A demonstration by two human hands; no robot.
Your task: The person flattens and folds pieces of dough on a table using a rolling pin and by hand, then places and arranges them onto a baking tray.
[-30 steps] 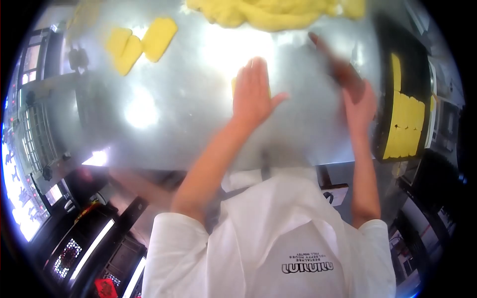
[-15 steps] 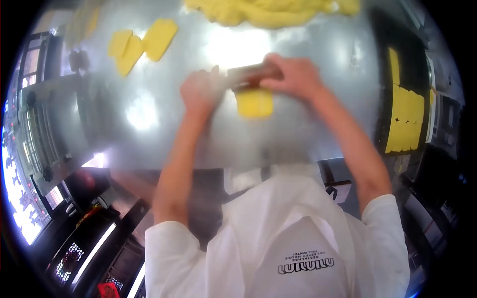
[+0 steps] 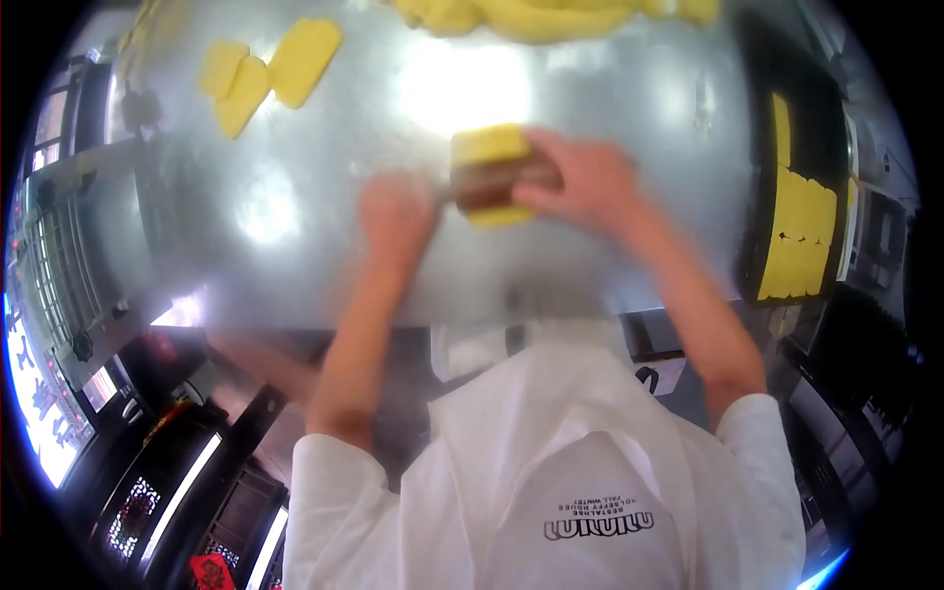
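Observation:
A short, thick brown rolling pin [image 3: 489, 185] lies across a yellow dough piece [image 3: 490, 143], which shows both above and below it. My right hand [image 3: 588, 187] is closed around the pin's right end, thumb and fingers on either side. At the left end my left hand [image 3: 398, 221] makes a fist on what looks like a thin handle; motion blurs its fingers. Several flat yellow dough pieces [image 3: 305, 62] rest on the metal table, up and to the left of my hands.
The shiny metal table [image 3: 324, 256] extends under both arms. A large mass of yellow dough [image 3: 551, 18] lies along its far side. On the right, a dark tray [image 3: 801, 128] bears flat yellow sheets [image 3: 801, 236]. The table's near edge runs just in front of my apron [image 3: 590, 472].
The rolling pin and both hands have come nearer to my body over the dough. More dough now shows beyond the pin and less on the near side. The view has shifted slightly.

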